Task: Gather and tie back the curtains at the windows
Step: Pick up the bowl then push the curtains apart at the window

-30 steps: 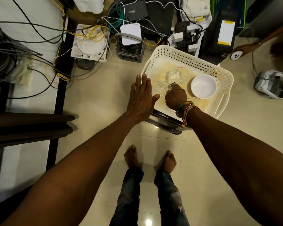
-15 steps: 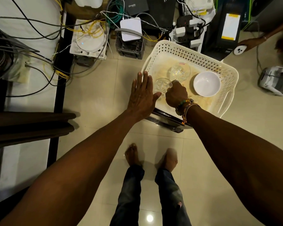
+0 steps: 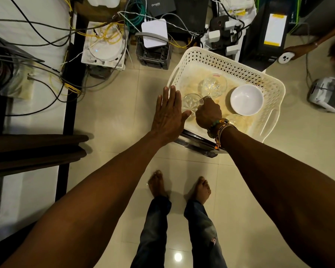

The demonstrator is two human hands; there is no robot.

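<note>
Dark brown fabric point(image 3: 37, 151) hangs in folds at the left edge beside a black frame point(image 3: 66, 120); it may be a curtain. Neither hand touches it. My left hand point(image 3: 169, 115) is flat with straight fingers against the left rim of a white perforated basket point(image 3: 230, 62). My right hand point(image 3: 208, 113), with beaded bracelets on the wrist, is curled inside the basket and grips the rim of a small clear glass point(image 3: 190, 102).
The basket also holds a larger clear glass point(image 3: 214, 86), a white bowl point(image 3: 247, 99) and another glass under my right wrist. It rests on a dark stand point(image 3: 197, 146). Cables, routers and power strips crowd the floor behind. A white device point(image 3: 327, 95) lies at the right. My bare feet stand on beige tiles.
Both hands keep the same pose at the basket. Only the view has shifted slightly.
</note>
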